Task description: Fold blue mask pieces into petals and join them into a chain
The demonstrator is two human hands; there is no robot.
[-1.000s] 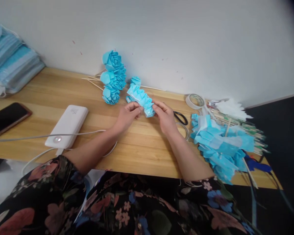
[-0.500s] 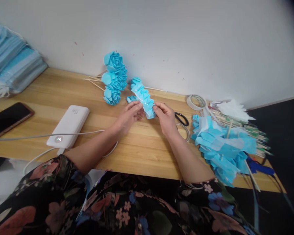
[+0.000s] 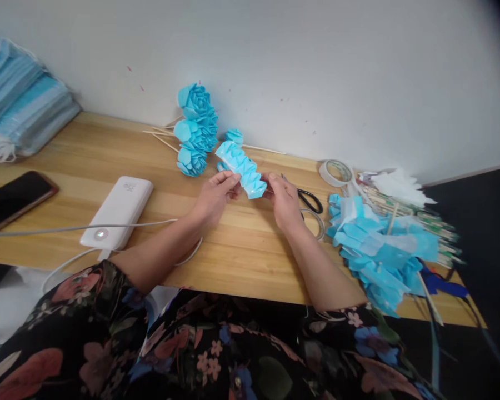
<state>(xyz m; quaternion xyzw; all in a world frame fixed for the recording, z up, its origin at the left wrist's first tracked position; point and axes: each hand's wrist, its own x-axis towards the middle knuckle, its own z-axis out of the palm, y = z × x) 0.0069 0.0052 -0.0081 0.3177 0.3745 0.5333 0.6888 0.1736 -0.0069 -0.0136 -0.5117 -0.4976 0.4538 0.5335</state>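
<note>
A strip of pleated light-blue material [image 3: 241, 168], zigzag along its edges, is held up slantwise above the table. My left hand [image 3: 216, 193] pinches its lower left edge between thumb and fingers. At the strip's lower right end, my right hand [image 3: 282, 200] has its fingers curled and closed on the edge, with the fingertips partly hidden behind it. Just behind the strip, a small blue rolled flower [image 3: 234, 136] lies near the wall with a thin stick [image 3: 264, 149]. A bunch of finished blue flowers [image 3: 195, 133] on wooden sticks lies to the left.
Black-handled scissors [image 3: 310, 201], a tape roll [image 3: 335, 173] and another tape roll [image 3: 314, 223] lie right of my hands. Further right is a heap of blue pleated pieces [image 3: 379, 244] beside a blue-handled tool [image 3: 444, 284]. A power bank [image 3: 116, 214], phone [image 3: 19, 200] and stacked masks [image 3: 25, 103] are left.
The pleated strip has turned so more of its flat face shows, and its far end has dropped clear of the small flower. My right hand's fingers have shifted slightly right.
</note>
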